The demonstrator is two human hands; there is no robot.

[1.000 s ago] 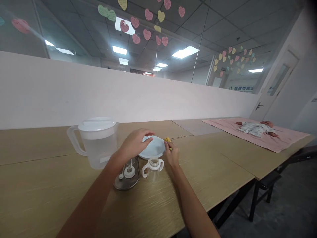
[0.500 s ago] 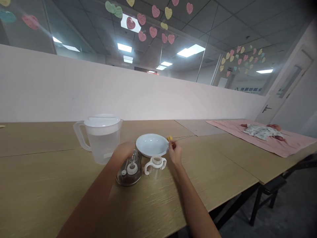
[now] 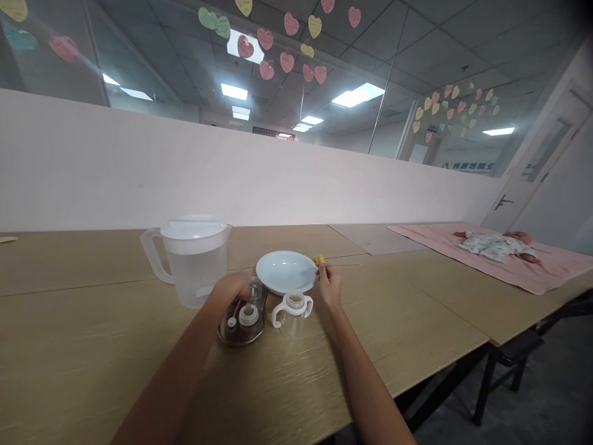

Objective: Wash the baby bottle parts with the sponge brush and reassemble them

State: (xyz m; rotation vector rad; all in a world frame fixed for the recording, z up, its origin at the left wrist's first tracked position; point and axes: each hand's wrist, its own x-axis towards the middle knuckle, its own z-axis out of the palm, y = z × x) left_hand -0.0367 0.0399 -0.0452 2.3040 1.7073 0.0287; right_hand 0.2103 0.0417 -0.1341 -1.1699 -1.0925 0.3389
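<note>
My left hand (image 3: pixel 231 288) rests over the left edge of a dark glass tray (image 3: pixel 241 330) that holds small white bottle parts (image 3: pixel 249 315); its fingers curl toward a clear piece in the tray, and whether they grip it I cannot tell. My right hand (image 3: pixel 329 285) pinches a small yellow brush (image 3: pixel 318 260) at the right rim of a white plate (image 3: pixel 278 283). A clear baby cup with two white handles (image 3: pixel 291 307) stands between my hands, in front of the plate.
A clear water pitcher with a white lid (image 3: pixel 192 259) stands left of the plate on the long wooden table (image 3: pixel 92 346). A baby doll (image 3: pixel 495 244) lies on a pink cloth (image 3: pixel 546 272) at the far right. A dark chair (image 3: pixel 519 361) sits below the table's right edge.
My left hand came off the plate's near rim and dropped down to the glass tray. My right hand stayed beside the plate with the yellow brush.
</note>
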